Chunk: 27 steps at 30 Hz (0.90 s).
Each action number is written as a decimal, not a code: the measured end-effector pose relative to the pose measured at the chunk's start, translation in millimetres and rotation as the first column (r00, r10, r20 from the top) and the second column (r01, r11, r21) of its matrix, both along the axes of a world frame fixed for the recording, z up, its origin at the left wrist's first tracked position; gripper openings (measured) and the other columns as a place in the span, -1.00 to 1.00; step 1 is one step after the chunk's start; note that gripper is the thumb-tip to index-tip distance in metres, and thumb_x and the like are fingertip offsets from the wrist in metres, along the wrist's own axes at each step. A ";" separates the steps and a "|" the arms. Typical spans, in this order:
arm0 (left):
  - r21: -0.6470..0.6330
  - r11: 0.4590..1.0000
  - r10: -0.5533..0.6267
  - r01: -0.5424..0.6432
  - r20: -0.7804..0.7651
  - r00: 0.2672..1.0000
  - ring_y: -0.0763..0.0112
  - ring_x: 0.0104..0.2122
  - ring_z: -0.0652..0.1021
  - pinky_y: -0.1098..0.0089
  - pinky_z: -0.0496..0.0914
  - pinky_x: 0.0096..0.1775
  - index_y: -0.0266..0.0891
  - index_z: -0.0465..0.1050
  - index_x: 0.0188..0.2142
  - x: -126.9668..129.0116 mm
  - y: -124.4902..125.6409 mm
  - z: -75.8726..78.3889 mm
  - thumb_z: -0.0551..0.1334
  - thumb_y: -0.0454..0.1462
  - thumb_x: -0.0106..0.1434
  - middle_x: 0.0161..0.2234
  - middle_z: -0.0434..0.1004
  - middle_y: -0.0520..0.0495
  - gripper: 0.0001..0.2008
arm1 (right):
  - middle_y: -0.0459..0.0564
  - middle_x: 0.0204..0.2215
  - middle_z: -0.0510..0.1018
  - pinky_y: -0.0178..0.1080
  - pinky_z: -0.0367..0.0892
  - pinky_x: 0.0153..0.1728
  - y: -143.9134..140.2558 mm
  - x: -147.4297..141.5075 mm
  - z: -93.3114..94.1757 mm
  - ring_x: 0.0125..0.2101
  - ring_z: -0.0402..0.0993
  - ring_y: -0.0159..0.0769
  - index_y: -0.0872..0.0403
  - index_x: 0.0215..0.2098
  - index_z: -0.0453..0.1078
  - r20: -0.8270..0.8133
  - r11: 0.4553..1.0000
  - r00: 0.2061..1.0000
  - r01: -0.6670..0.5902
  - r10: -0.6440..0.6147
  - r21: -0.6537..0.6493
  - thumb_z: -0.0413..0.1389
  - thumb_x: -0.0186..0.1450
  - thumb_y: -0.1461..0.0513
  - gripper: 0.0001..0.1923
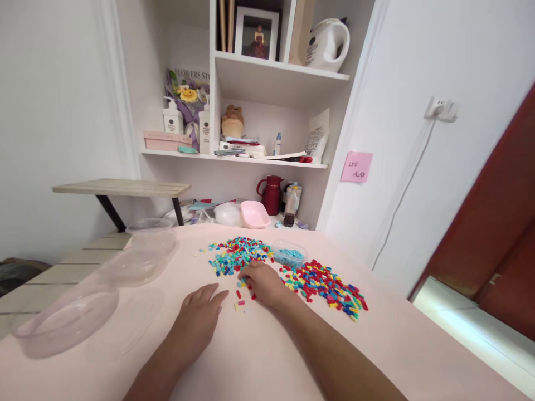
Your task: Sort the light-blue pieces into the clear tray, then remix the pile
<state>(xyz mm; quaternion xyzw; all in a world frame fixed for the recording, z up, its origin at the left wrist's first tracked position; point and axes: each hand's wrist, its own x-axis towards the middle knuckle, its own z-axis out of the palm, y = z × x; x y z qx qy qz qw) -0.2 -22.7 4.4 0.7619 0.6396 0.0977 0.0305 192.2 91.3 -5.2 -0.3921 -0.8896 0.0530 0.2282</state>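
Observation:
My right hand [262,283] reaches to the near edge of a pile of small multicoloured toy bricks [238,253]. Its fingers are curled together over the bricks, and whatever is between the fingertips is hidden. My left hand [199,313] rests on the pink table [251,367], fingers stretched out, thumb apart, with nothing in it. A few loose bricks [241,303] lie between my hands. Behind my right hand stands a clear plastic container [307,255] with light blue bricks in it. A second pile, mostly red bricks [320,278], spreads to its right.
Clear plastic tubs [75,317] and a flat clear lid [129,323] are along the left. A pink basin [254,215], a red jug [272,195] and a bottle of dark liquid [291,206] line the back. Shelves [276,83] rise behind; a wooden stand [121,188] is at left.

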 end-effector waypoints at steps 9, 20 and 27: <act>0.008 1.000 0.003 -0.003 -0.015 1.000 0.23 0.23 0.27 0.13 0.16 0.17 -0.04 0.32 0.17 -0.6 2.6 -2.3 -0.11 -0.31 0.33 0.25 0.27 -0.12 -0.51 | -0.09 -0.27 0.55 -0.34 0.25 -0.23 4.7 10.0 2.6 -0.25 0.45 -0.33 -0.04 -0.25 0.51 -0.111 0.992 0.993 0.013 -0.027 -0.126 0.12 0.14 0.39 -0.72; -0.009 1.000 0.023 -0.023 -0.026 0.999 0.22 0.24 0.26 0.11 0.17 0.18 -0.05 0.31 0.18 0.4 3.3 -0.6 -0.10 -0.33 0.33 0.26 0.25 -0.12 -0.51 | -0.12 -0.34 0.53 -0.36 0.18 -0.35 4.6 13.8 10.1 -0.28 0.41 -0.34 0.00 -0.38 0.47 -0.025 0.987 0.996 0.082 -0.086 -0.142 0.19 0.15 0.30 -0.92; -0.042 0.998 0.040 -0.045 -0.108 0.993 0.27 0.26 0.24 0.15 0.16 0.20 -0.02 0.26 0.21 2.9 5.0 3.8 -0.11 -0.33 0.33 0.28 0.21 -0.06 -0.50 | -0.11 -0.28 0.55 -0.37 0.18 -0.32 -1.0 15.5 18.7 -0.21 0.42 -0.33 -0.01 -0.38 0.49 -0.006 0.984 0.994 0.105 -0.107 -0.145 0.15 0.19 0.26 -0.93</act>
